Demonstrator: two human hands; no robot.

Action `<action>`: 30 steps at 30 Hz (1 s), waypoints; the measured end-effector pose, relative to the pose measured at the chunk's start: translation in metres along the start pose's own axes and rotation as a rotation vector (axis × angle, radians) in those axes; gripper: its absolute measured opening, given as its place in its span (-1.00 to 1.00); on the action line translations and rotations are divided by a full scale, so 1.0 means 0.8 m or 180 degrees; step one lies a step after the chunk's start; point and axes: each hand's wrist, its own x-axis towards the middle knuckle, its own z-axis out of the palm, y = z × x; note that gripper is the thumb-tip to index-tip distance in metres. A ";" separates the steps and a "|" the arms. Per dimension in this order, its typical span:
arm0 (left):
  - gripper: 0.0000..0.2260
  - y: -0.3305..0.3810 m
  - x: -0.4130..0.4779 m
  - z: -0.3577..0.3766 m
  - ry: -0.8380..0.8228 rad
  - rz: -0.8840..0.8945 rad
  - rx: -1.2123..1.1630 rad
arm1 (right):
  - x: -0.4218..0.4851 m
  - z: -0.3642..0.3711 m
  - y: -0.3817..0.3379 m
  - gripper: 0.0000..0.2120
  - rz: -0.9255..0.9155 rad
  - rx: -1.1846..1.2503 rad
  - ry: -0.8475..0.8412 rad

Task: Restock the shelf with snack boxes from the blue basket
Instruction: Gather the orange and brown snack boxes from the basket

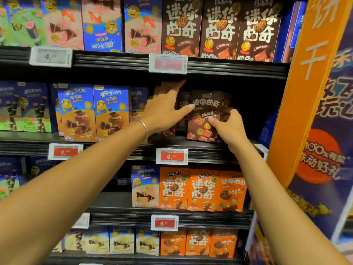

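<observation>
Upright near front edge of black middle shelf (210, 148): dark brown cardboard snack box (204, 111). Fingers of right hand (229, 127) curled round its right edge, thumb on front face. Fingers of left hand (164, 109) straight and spread, thumb tip at box's upper left edge. Left fingertips motion-blurred; brown boxes behind (181, 104) lost in shadow.
</observation>
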 end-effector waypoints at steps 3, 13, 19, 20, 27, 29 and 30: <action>-0.12 -0.013 0.021 -0.008 -0.0377 0.0113 0.0638 | 0.007 0.015 0.006 -0.60 0.0015 -0.0257 0.0212; -0.06 -0.010 0.037 0.015 -0.0693 0.0039 0.1559 | 0.015 0.047 0.000 -0.71 0.0003 -0.1037 0.0331; -0.23 -0.016 0.041 0.014 -0.0851 0.0003 0.1540 | 0.015 0.056 -0.005 -0.74 0.0047 -0.1152 0.0296; -0.31 -0.016 0.041 0.014 -0.0875 0.0003 0.1537 | 0.016 0.059 -0.005 -0.76 0.0052 -0.1163 0.0280; -0.31 -0.020 0.044 0.018 -0.0890 0.0024 0.1401 | 0.015 0.069 -0.007 -0.79 0.0097 -0.1073 0.0210; -0.32 -0.015 0.039 0.015 -0.0829 0.0021 0.1297 | 0.013 0.068 -0.006 -0.77 0.0139 -0.1004 0.0158; -0.34 -0.010 0.034 0.013 -0.0715 0.0051 0.1213 | 0.011 0.064 -0.008 -0.75 0.0146 -0.0956 0.0142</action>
